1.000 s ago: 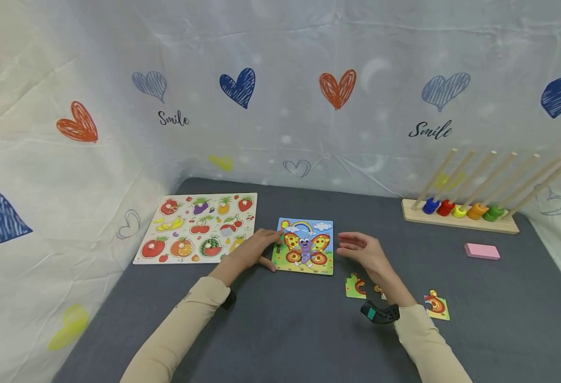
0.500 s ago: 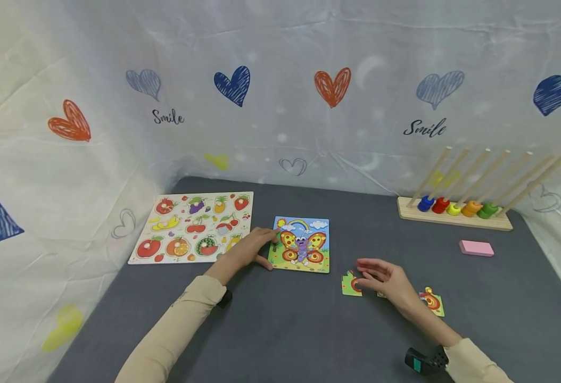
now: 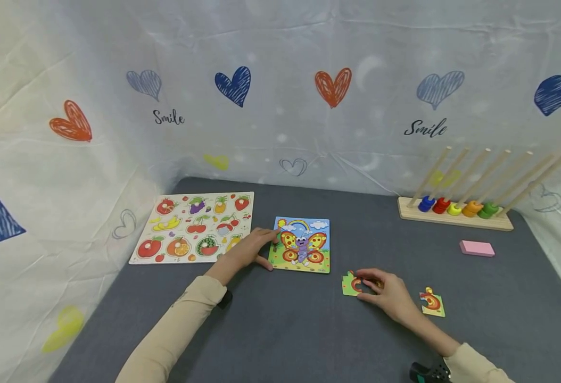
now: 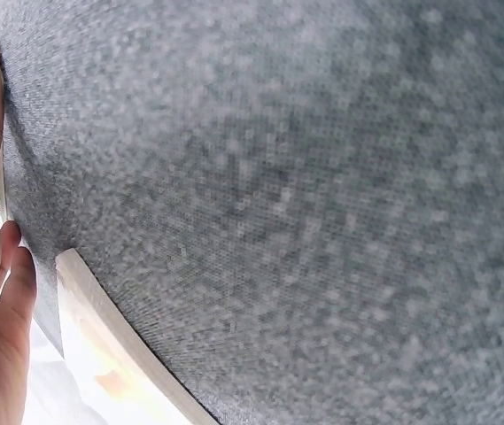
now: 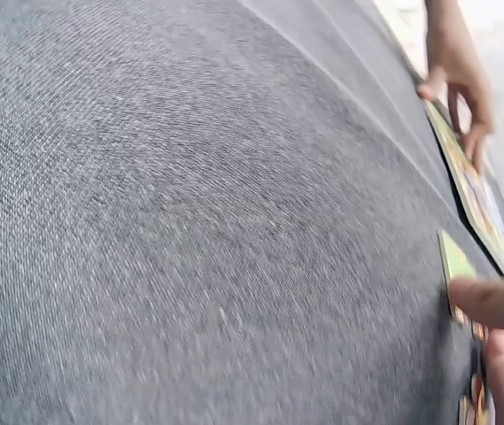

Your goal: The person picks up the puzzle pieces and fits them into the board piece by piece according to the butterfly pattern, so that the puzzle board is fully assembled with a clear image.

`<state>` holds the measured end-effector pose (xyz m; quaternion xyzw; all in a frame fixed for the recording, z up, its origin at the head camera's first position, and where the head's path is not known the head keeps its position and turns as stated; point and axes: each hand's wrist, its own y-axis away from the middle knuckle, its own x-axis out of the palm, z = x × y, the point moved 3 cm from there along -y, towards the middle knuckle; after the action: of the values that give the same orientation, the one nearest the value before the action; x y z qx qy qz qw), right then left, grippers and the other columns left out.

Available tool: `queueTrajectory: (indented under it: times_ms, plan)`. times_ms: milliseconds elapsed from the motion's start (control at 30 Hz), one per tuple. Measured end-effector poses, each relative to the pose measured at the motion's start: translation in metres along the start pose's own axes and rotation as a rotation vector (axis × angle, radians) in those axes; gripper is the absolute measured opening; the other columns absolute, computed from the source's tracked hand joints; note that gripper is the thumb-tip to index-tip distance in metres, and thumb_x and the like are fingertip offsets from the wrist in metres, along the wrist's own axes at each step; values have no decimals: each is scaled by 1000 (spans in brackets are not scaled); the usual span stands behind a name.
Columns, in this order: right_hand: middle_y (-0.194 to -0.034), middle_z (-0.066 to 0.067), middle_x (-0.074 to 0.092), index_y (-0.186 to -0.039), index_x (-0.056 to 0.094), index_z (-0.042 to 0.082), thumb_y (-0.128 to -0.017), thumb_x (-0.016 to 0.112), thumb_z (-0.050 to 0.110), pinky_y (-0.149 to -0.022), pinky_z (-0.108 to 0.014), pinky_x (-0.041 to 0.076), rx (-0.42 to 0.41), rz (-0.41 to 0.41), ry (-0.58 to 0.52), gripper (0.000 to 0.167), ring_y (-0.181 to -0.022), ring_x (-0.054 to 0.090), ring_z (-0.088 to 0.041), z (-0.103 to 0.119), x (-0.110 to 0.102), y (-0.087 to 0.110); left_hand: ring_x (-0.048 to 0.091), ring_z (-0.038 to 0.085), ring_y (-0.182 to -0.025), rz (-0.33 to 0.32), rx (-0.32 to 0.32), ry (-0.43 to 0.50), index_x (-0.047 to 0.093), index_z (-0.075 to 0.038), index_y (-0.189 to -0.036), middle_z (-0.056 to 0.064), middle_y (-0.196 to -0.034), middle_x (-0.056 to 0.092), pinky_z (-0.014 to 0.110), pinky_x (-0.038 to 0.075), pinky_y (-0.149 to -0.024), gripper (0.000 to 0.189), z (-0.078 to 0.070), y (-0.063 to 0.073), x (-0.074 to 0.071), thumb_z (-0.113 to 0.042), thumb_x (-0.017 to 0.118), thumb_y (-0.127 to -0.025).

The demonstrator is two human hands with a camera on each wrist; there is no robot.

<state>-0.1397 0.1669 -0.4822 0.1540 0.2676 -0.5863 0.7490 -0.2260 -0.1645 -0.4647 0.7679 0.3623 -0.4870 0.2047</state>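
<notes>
My left hand (image 3: 249, 250) rests along the left side of a square butterfly picture puzzle (image 3: 304, 247); its thumb lies at the puzzle's lower left edge and the fingers touch its upper left part. To the right, my right hand (image 3: 390, 292) pinches the right end of a green puzzle piece (image 3: 349, 285) that bears a red-orange arc, thumb and forefinger at opposite edges. Its thumb (image 5: 486, 299) overlaps this piece in the right wrist view. Another piece is mostly hidden under the right hand. A third puzzle piece (image 3: 432, 303) lies to the right of that hand.
A white fruit puzzle board (image 3: 189, 254) lies left of the butterfly puzzle. At the back right stands a wooden peg rack (image 3: 453, 217) with coloured rings, and in front of it lies a pink block (image 3: 477, 248). A printed curtain (image 3: 280, 133) hangs behind the table.
My right hand has moved from beside the butterfly puzzle down and to the right, then closed its thumb and forefinger at the green puzzle piece. The left hand stays on the butterfly puzzle.
</notes>
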Motion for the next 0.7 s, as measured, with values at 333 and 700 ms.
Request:
queueTrajectory:
  times_ms: [333, 700]
  plan:
    - [-100, -17, 69, -106, 70, -1, -67, 82, -5, -69, -23, 56, -3, -58, 98, 41, -85, 70, -24, 13, 5, -3, 44, 37, -123, -6, 10, 1, 59, 0, -117, 20, -141, 47, 47, 39, -102, 62, 0, 1, -1, -31, 84, -70]
    - [-103, -16, 69, -105, 71, 0, -70, 81, -4, -77, -28, 56, 125, -95, 84, 37, -94, 67, -28, 19, 6, 4, 44, 37, -124, -6, 33, 12, 59, 0, -120, 20, -139, 49, 46, 39, -103, 64, 1, 2, -1, -31, 84, -70]
